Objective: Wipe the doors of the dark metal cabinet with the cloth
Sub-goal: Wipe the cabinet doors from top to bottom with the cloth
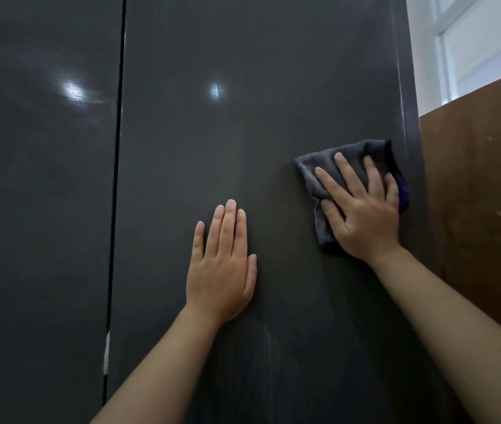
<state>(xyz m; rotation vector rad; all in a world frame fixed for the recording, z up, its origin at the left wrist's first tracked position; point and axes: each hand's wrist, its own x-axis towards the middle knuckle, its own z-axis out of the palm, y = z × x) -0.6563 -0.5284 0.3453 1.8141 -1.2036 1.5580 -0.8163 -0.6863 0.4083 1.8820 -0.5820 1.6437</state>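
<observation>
A: From the head camera, was there any brand, label or writing to read?

B: None that could be made out; the right door of the cabinet was plain dark metal with one light glare on it; the left door had another; a dark vertical gap ran between them.

A: Where was the cloth?

B: Against the right door, close to its right edge; it was grey, folded, with a purple side showing at its right; its long axis ran roughly up and down, tilted a little to the left at the top.

A: And the hands?

B: The right hand lay flat on the cloth, fingers straight and spread, pressing it to the door; the left hand lay flat on the bare door, fingers straight and close together, pointing up; it sat lower and to the left, apart from the cloth.

A: Anything beside the cabinet?

B: A brown board to the right; a bright window above it.
</observation>
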